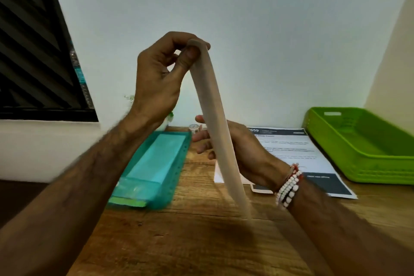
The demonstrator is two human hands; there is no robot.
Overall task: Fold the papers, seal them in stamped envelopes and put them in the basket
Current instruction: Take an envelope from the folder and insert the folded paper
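Standing nearly edge-on above the wooden surface, a beige envelope (blurred towards its lower end) is pinched at its upper end by the left hand, the grip of thumb and curled fingers closed on it. Its middle is crossed from behind by the right hand, whose fingers reach past the envelope's left edge; whether that grip is closed on it cannot be told. Beaded bracelets are worn on the right wrist. Printed papers are laid on the surface beneath the right hand, a green basket just beside them on the right. A teal tray is set to the left.
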